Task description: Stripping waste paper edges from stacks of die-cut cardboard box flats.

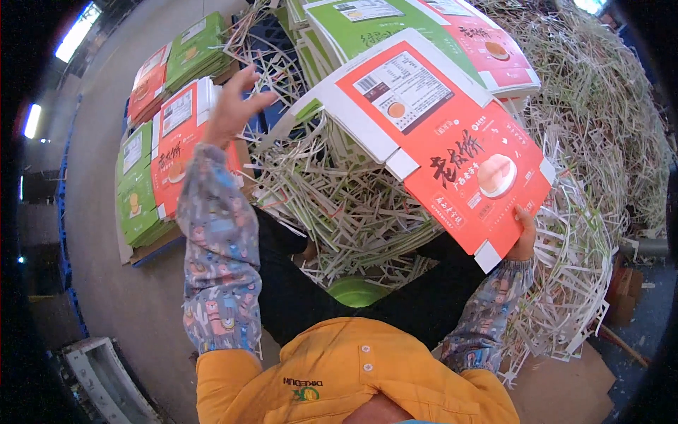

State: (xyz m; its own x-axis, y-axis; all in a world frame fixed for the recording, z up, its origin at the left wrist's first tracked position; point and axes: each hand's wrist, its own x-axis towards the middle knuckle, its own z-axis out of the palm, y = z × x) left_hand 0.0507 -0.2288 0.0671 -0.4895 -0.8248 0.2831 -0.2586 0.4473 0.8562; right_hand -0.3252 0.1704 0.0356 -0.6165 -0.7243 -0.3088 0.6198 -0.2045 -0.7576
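A flat orange-red carton blank [459, 169], printed with a pastry picture and a label panel, slants across in front of me. My right hand [523, 237] grips its lower right edge, thumb on top and the other fingers hidden beneath. Raised at the left, my left hand [239, 106] holds nothing, its fingers apart. Between that hand and the carton blank lies a stack of green and pink carton blanks [424, 25], partly covered by the orange-red one. How many sheets my right hand holds, I cannot tell.
Stacks of green carton blanks [138, 191] and red ones [180, 141] stand on a pallet at the left. Shredded paper strips [353, 205] heap around my legs and rise in a big pile [593, 106] at the right. A grey trough [106, 381] sits at lower left, flattened cardboard [565, 389] at lower right.
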